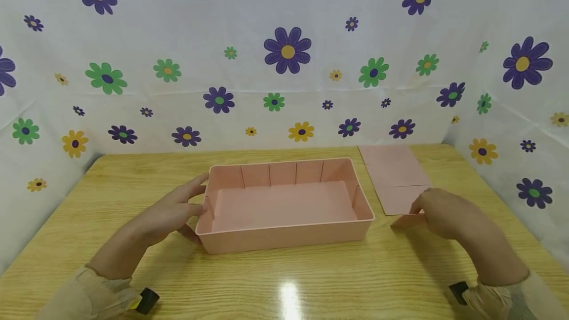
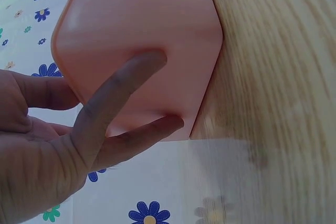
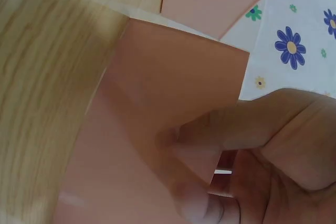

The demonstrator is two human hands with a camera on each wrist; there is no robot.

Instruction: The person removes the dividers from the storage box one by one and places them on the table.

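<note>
A shallow pink rectangular box (image 1: 284, 238), open at the top, sits mid-table with short slots along its inner walls. My left hand (image 1: 173, 211) grips its left end. In the left wrist view, fingers (image 2: 121, 87) lie against the outer wall of the box (image 2: 142, 19), while another digit reaches behind its rim. To the right of the box, my right hand (image 1: 449, 214) pinches a thin pink panel (image 1: 405, 220) by its edge, tilted up close over the table. The right wrist view shows the broad face of this panel (image 3: 178, 61) with the thumb across it.
More flat pink panels (image 1: 393, 164) lie on the wooden table (image 1: 249, 285) at the back right, beyond the right hand. A white cloth with printed flowers (image 1: 249, 23) hangs around the back and sides of the table.
</note>
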